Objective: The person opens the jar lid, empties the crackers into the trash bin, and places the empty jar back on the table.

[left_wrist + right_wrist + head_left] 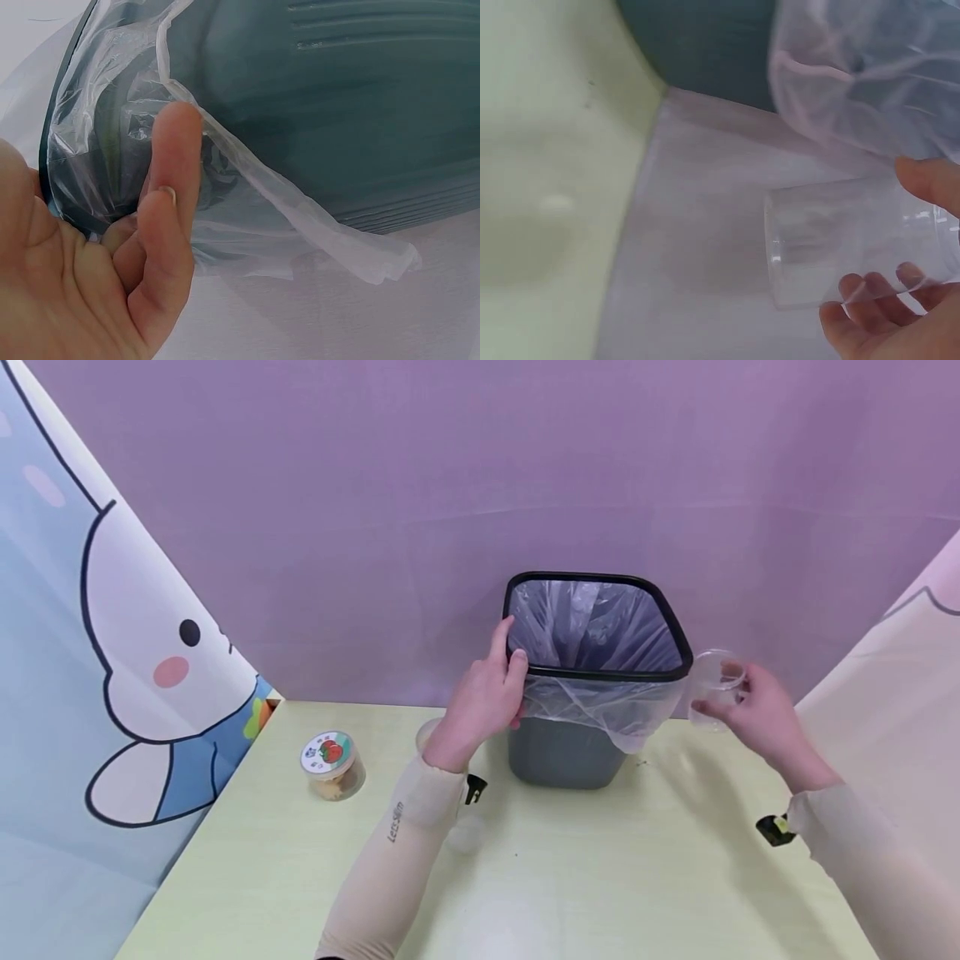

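Observation:
A grey bin (566,752) with a black rim and a clear plastic liner (592,627) stands at the back of the yellow-green table (600,877). My left hand (487,693) holds the bin's near-left rim corner, forefinger up along the edge and thumb on the folded-over liner. In the left wrist view the left hand (90,285) has its fingers curled at the liner (300,217) against the bin (360,112). My right hand (757,714) holds an empty clear plastic cup (716,685) in the air just right of the rim. The right wrist view shows the cup (840,240) lying sideways in the right hand (885,330).
A small jar with a strawberry-label lid (332,766) stands on the table's left. A clear round piece (427,732) sits behind my left wrist and another clear piece (465,833) lies beside the forearm. Purple backdrop behind, cartoon curtains at both sides.

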`<act>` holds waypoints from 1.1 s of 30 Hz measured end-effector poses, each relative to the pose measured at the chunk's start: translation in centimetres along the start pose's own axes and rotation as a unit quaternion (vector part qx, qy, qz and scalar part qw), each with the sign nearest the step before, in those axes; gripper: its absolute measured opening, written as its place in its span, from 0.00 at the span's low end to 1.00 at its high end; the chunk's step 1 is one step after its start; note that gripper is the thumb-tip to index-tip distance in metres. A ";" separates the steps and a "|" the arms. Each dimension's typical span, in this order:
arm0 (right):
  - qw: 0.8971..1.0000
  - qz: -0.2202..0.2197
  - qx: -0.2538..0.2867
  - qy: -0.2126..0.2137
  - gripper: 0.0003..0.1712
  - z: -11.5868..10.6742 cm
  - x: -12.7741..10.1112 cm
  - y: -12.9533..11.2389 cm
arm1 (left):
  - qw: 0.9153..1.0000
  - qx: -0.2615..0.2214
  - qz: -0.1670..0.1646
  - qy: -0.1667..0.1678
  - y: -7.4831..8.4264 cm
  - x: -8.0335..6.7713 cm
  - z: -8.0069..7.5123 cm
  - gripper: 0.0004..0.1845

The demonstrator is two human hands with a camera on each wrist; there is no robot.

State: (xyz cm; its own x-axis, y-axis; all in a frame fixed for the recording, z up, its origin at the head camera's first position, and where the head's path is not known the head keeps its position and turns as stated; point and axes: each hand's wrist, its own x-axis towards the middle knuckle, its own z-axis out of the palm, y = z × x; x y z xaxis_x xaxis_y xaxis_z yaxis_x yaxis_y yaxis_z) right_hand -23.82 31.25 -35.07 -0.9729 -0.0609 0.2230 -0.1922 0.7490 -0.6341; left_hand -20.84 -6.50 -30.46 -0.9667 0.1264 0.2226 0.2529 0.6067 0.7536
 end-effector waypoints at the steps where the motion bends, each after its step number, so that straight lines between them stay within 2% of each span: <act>1: 1.000 0.000 0.007 0.004 0.44 0.4 -0.1 0.4 | 1.000 0.000 0.000 -0.001 0.0 0.0 0.0 0.31; 10: 0.997 0.046 0.056 0.012 0.41 4.1 -1.9 3.6 | 1.000 0.001 -0.001 0.002 0.1 -0.1 0.0 0.31; 20: 0.996 0.059 0.073 0.007 0.40 7.4 -3.1 6.2 | 1.000 0.003 -0.003 0.003 0.0 0.0 0.0 0.31; 33: 0.989 0.102 0.104 -0.003 0.48 10.1 -3.7 8.0 | 1.000 -0.004 -0.007 0.003 0.0 -0.2 0.0 0.31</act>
State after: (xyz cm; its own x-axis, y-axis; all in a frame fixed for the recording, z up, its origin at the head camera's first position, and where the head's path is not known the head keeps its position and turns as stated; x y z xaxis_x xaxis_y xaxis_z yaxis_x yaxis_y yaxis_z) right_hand -23.05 30.86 -48.46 -0.9948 0.0741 0.0705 -0.0127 0.5942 -0.8042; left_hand -20.66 -6.53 -30.43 -0.9700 0.1132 0.2153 0.2393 0.6023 0.7616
